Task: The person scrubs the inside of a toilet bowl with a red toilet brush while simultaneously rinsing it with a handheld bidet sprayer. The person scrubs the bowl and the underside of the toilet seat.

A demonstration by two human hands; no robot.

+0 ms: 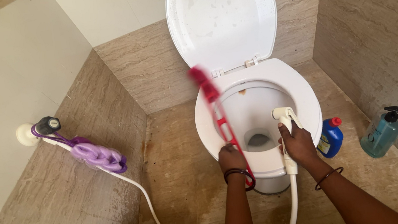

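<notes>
Over the toilet bowl [259, 104] — left hand [231, 157] gripping red brush [220, 119] angled to scrub the rim, right hand [298, 144] fingers wrapped round white sprayer [285, 119] — aimed inward for rinsing.

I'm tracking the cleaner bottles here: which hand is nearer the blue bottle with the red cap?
Right. The right hand, gripping the white sprayer, is just left of the blue bottle. The left hand, holding the red brush, is farther left.

A home bathroom: white toilet [265, 114], beige tiled walls [371, 30], hand-spray hose [144, 205]
</notes>
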